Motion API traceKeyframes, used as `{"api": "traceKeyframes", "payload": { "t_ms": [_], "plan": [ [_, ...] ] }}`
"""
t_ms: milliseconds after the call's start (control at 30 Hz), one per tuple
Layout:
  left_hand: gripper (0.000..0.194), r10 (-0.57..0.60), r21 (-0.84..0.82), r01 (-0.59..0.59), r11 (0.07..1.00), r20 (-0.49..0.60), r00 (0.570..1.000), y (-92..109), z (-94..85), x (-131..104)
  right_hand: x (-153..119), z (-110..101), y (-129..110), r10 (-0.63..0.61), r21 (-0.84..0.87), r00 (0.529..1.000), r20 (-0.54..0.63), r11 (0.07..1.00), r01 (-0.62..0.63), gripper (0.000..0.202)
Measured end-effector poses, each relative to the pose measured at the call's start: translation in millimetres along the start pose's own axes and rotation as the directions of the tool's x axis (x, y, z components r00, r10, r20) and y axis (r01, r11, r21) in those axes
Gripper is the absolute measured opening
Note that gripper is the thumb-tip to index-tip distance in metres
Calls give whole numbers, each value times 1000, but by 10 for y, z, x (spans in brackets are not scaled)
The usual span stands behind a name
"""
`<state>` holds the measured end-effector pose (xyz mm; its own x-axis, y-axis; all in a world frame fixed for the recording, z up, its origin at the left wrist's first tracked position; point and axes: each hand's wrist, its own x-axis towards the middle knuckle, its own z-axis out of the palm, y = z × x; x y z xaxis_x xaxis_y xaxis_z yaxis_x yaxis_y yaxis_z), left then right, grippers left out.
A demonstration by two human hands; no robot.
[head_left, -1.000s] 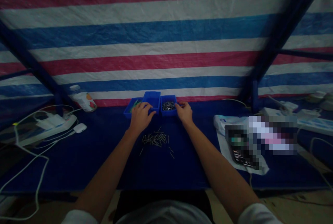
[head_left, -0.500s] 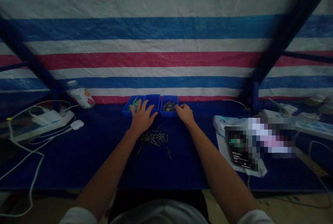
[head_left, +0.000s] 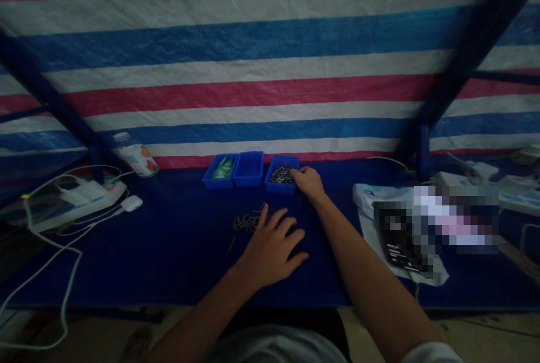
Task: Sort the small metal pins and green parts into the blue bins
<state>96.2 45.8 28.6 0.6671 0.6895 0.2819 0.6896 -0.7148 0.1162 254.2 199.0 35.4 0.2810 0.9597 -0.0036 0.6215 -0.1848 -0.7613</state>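
Observation:
My left hand (head_left: 272,247) is open, fingers spread, over the near right side of a loose pile of thin, nail-like metal pieces (head_left: 244,222). It hides part of that pile. My right hand (head_left: 310,183) is closed on the right rim of a small blue bin (head_left: 270,187), which holds many short metal pieces (head_left: 282,175). To its left stands a second blue bin (head_left: 248,168) with nothing visible inside. A third blue bin (head_left: 218,184), farthest left, contains green and whitish packets (head_left: 223,167).
On the left lie a power strip (head_left: 76,205) with chargers and white cables, and a plastic bottle (head_left: 139,157). A phone (head_left: 394,239) rests on a white packet (head_left: 365,194) at the right. Blue frame posts and a striped tarp (head_left: 270,93) stand behind.
My left hand has moved from the left-hand bins toward me and right, over the loose pile. My right hand stays at the right bin, which now sits slightly turned. The view has shifted a little.

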Motion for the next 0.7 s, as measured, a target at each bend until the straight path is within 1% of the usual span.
{"api": "traceKeyframes", "payload": {
  "t_ms": [67,100,233,333,433,500,567,633,700],
  "plan": [
    [19,-7,40,7,999,6,1000,-48,20,82,-59,-12,-22,-21,-46,1000,-23,999,20,36],
    [15,-14,58,14,998,2,1000,-76,25,101,-80,-17,-33,-22,-54,999,-39,998,20,36],
    [12,-53,109,56,992,-29,998,-196,30,83,-74,-31,-50,24,22,995,-99,1000,-22,30],
    [20,-149,151,159,976,-76,986,-288,35,46,-12,-30,-1,66,94,994,-90,994,-58,25],
    [37,-283,176,304,936,-134,950,-360,74,8,40,8,81,109,183,991,-72,979,-95,24],
    [42,-340,168,364,916,-159,927,-387,116,-22,55,55,123,131,256,987,-93,961,-103,30],
    [40,-370,143,395,908,-174,913,-398,153,-49,49,107,136,123,332,987,-104,940,-82,42],
    [36,-385,115,408,906,-177,906,-398,168,-65,26,151,120,92,394,992,-87,918,-51,53],
    [31,-390,98,409,907,-166,906,-392,156,-68,-10,184,88,68,422,995,-74,906,-30,58]
  ]
}}
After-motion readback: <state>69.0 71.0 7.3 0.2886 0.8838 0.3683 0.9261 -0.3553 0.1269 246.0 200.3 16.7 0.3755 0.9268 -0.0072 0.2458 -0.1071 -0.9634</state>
